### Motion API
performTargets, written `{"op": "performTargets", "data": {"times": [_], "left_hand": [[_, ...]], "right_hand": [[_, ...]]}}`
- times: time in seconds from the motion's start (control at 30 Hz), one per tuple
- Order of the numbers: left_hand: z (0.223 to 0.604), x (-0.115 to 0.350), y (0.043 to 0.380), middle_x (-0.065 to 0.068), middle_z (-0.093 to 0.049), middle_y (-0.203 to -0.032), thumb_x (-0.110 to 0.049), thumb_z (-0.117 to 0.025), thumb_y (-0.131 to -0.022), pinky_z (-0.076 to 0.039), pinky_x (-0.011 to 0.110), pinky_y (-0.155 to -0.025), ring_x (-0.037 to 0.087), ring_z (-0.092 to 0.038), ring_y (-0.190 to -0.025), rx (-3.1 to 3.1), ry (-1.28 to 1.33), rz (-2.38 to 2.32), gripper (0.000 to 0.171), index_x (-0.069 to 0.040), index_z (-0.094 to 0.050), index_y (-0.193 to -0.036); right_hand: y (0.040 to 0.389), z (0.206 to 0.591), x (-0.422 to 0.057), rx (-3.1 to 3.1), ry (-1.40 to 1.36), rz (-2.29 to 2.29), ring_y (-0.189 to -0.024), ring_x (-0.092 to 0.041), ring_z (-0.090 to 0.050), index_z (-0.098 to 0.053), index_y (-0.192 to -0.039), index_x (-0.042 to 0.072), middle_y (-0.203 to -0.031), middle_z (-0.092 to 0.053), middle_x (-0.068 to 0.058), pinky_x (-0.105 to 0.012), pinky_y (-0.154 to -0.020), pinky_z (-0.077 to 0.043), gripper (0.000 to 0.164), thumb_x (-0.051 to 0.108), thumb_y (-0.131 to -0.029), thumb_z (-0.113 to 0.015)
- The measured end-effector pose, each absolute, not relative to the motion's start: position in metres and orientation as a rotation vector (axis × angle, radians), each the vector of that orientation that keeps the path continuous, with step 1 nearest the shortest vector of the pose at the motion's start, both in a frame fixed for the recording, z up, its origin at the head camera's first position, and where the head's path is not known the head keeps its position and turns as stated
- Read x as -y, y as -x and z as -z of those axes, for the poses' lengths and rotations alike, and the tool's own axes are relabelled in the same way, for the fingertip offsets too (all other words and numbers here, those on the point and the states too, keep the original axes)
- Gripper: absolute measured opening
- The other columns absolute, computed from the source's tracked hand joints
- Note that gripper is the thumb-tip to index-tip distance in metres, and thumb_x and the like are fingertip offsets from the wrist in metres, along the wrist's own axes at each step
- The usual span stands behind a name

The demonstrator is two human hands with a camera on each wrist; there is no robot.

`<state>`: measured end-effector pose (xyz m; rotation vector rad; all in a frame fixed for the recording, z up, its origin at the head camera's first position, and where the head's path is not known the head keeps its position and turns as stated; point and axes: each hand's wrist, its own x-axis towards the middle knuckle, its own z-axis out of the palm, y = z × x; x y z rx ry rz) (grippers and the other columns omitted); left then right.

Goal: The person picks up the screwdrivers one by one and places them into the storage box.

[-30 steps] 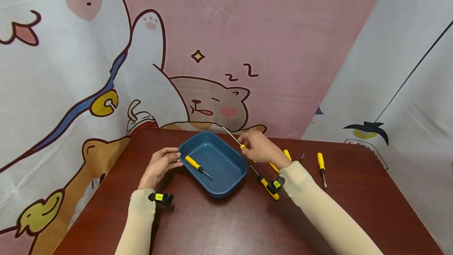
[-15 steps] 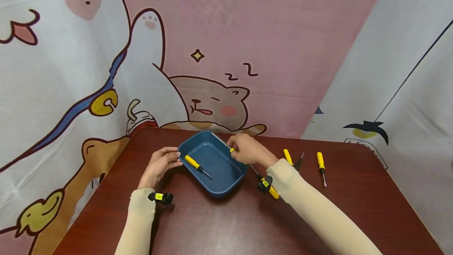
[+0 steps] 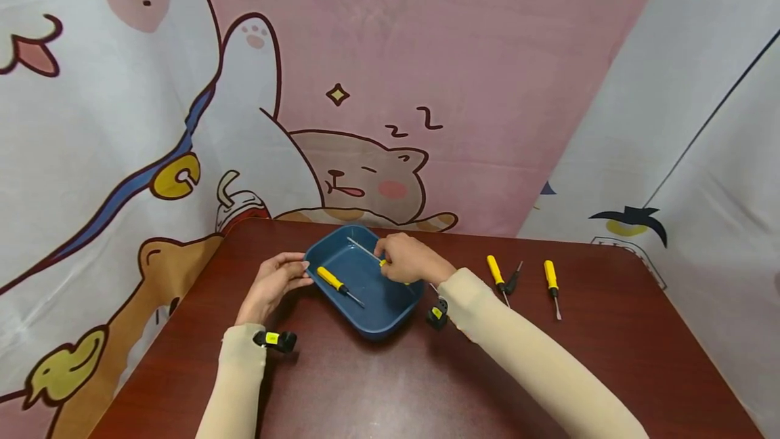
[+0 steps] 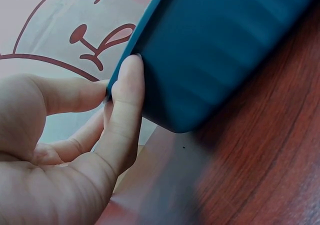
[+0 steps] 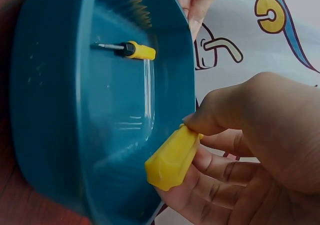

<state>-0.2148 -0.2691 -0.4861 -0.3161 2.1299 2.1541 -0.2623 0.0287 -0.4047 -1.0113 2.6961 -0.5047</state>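
A blue rectangular plastic bin (image 3: 376, 325) stands on the table. My left hand (image 3: 272, 287) pinches its left rim, thumb on one side and fingers on the other, as the left wrist view shows. Over the bin's right part, my right hand (image 3: 411, 259) holds a screwdriver (image 5: 172, 160) by its yellow handle. The metal shaft points to the far left across the bin, and in the head view the hand covers most of the handle. Inside the bin lies a shorter yellow-and-black screwdriver (image 3: 331, 279), near the left wall.
To the right on the brown table (image 3: 609, 358) lie a yellow-handled screwdriver (image 3: 495, 269), a small dark-handled tool (image 3: 513, 282) and another yellow screwdriver (image 3: 551, 278). Beside the bin, the right sleeve hides most of a further tool. A cartoon-print curtain (image 3: 487, 87) hangs behind the table.
My right hand has moved left with the screwdriver, from beyond the bin's right edge to over its inside. The left hand has stayed at the rim.
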Motion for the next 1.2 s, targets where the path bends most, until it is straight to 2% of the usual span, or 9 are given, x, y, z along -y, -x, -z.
{"op": "performTargets", "data": {"times": [0.2,0.4,0.47,0.6,0.73,0.93,1.13,1.2], "left_hand": [[0.486,0.271,0.214,0.029,-0.06,-0.121,-0.01,-0.064,-0.101,-0.063,0.042,-0.092,0.017,-0.068,-0.084,-2.15,0.29,-2.132,0.044,0.003,-0.049,-0.14],[0.487,0.27,0.215,0.02,-0.064,-0.113,-0.01,-0.065,-0.101,-0.061,0.045,-0.096,0.017,-0.068,-0.084,-2.148,0.294,-2.136,0.044,0.003,-0.05,-0.14],[0.487,0.27,0.216,0.018,-0.064,-0.111,-0.01,-0.064,-0.101,-0.061,0.045,-0.095,0.017,-0.068,-0.084,-2.147,0.29,-2.14,0.043,0.003,-0.05,-0.14],[0.487,0.27,0.215,0.023,-0.063,-0.115,-0.009,-0.064,-0.101,-0.063,0.042,-0.093,0.017,-0.068,-0.084,-2.131,0.283,-2.149,0.043,0.003,-0.05,-0.14],[0.487,0.271,0.215,0.028,-0.06,-0.121,-0.009,-0.064,-0.101,-0.064,0.039,-0.09,0.016,-0.068,-0.084,-2.126,0.275,-2.151,0.044,0.004,-0.049,-0.141],[0.486,0.272,0.215,0.024,-0.062,-0.116,-0.009,-0.064,-0.101,-0.064,0.038,-0.089,0.017,-0.068,-0.084,-2.129,0.3,-2.149,0.043,0.004,-0.049,-0.14],[0.486,0.272,0.215,0.022,-0.063,-0.113,-0.008,-0.065,-0.1,-0.064,0.038,-0.089,0.016,-0.068,-0.084,-2.116,0.291,-2.161,0.045,0.005,-0.049,-0.14],[0.485,0.272,0.215,0.02,-0.064,-0.11,-0.008,-0.065,-0.1,-0.064,0.037,-0.088,0.017,-0.067,-0.084,-2.12,0.28,-2.161,0.046,0.006,-0.048,-0.14]], "right_hand": [[0.265,0.403,-0.014,-2.666,1.001,0.433,-0.051,-0.009,-0.045,-0.067,-0.13,0.006,-0.063,-0.044,0.004,-0.022,-0.049,-0.037,0.036,0.015,-0.095,-0.068],[0.266,0.404,-0.004,-2.615,1.008,0.406,-0.048,-0.011,-0.045,-0.066,-0.132,0.004,-0.062,-0.045,0.002,-0.022,-0.05,-0.04,0.036,0.015,-0.097,-0.065],[0.267,0.405,-0.001,-2.607,1.009,0.389,-0.05,-0.01,-0.048,-0.066,-0.132,0.004,-0.069,-0.052,0.0,-0.021,-0.052,-0.043,0.036,0.015,-0.097,-0.065],[0.268,0.408,0.005,-2.597,1.008,0.359,-0.056,-0.01,-0.053,-0.067,-0.133,0.006,-0.095,-0.065,-0.004,-0.02,-0.056,-0.047,0.037,0.015,-0.097,-0.066],[0.27,0.408,0.011,-2.582,0.994,0.332,-0.058,-0.012,-0.055,-0.066,-0.134,0.007,-0.108,-0.068,-0.007,-0.021,-0.055,-0.047,0.037,0.016,-0.098,-0.065],[0.274,0.41,0.018,-2.56,0.978,0.258,-0.064,-0.013,-0.057,-0.066,-0.136,0.008,-0.123,-0.067,-0.006,-0.022,-0.059,-0.048,0.038,0.018,-0.099,-0.064],[0.275,0.416,0.023,-2.539,0.967,0.238,-0.067,-0.012,-0.059,-0.068,-0.132,0.008,-0.121,-0.067,-0.006,-0.022,-0.06,-0.05,0.035,0.017,-0.098,-0.065],[0.275,0.418,0.025,-2.533,0.963,0.233,-0.063,-0.011,-0.056,-0.07,-0.127,0.007,-0.111,-0.066,-0.004,-0.021,-0.057,-0.047,0.031,0.016,-0.098,-0.065]]}}
